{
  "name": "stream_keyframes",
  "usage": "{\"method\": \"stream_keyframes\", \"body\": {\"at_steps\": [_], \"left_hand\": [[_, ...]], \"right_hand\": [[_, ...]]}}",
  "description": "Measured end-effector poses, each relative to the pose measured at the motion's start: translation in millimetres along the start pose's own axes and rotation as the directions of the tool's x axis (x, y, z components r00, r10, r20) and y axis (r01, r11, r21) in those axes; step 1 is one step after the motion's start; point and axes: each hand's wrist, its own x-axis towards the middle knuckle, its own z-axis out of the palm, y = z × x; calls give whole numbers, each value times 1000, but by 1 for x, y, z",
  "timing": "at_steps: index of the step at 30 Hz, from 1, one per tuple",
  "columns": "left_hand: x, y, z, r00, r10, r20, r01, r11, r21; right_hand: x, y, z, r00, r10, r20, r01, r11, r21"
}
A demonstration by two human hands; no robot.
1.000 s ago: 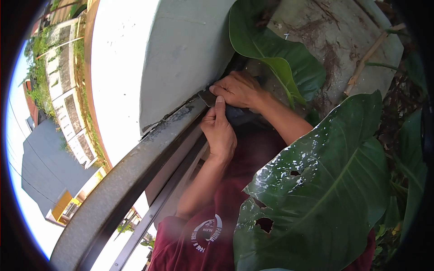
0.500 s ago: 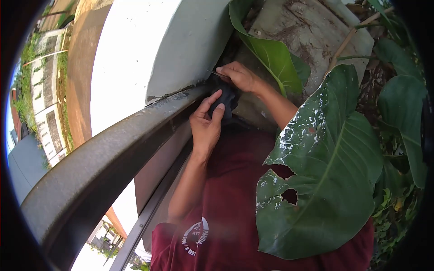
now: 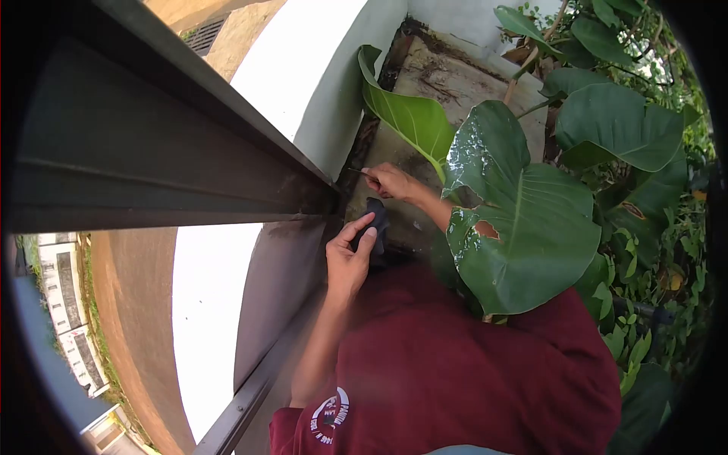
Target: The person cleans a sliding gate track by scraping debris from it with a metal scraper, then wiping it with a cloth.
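My left hand pinches a crumpled dark grey, cloth-like piece between thumb and fingers. Slightly above it, my right hand closes on a thin, narrow strip that sticks out to the left past the fingertips; its kind cannot be made out. Both hands are close to the corner where a dark metal beam meets the white wall. Part of the right forearm is behind a large green leaf.
A dirty stone slab lies beyond the hands. One curled bright green leaf rises near the right hand, and more broad leaves crowd the right side. A metal rail runs along the lower left.
The view has shifted, so the beam now looks wider and the slab shows more fully. My right hand is farther from the left and from the dark piece.
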Motion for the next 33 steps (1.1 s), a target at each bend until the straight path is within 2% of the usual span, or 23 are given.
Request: {"method": "stream_keyframes", "body": {"at_steps": [7, 10, 17, 19, 20, 24, 27, 30, 33], "left_hand": [[-30, 1, -15, 997, 57, 55, -59, 998, 28], [-40, -5, -17, 999, 28, 38, -26, 997, -72], [-38, -2, -18, 1000, 9, -21, -13, 976, -217], [-37, 13, -20, 997, -63, -50, 54, 984, -169], [-34, 12, -19, 997, -3, -73, -8, 988, -153], [-21, 16, -20, 995, 8, -97, -21, 991, -132], [-14, 29, -14, 992, -98, -81, 83, 981, -173], [-4, 13, -15, 992, -77, -95, 71, 996, -61], [4, 0, -13, 989, -97, -113, 93, 995, -45]], "right_hand": [[-48, -8, 20, 985, 106, -133, -117, 990, -75], [-56, 6, 13, 982, 170, -87, -182, 971, -156], [-69, 27, -13, 971, 204, -125, -226, 953, -200], [-66, 34, -24, 957, 258, -132, -282, 932, -226], [-65, 39, -31, 959, 254, -129, -278, 932, -234], [-61, 55, -50, 964, 234, -124, -249, 960, -127], [-59, 50, -43, 961, 248, -121, -257, 965, -61], [-53, 46, -42, 960, 255, -117, -258, 966, -12], [-47, 42, -48, 961, 253, -112, -250, 967, 44]]}}
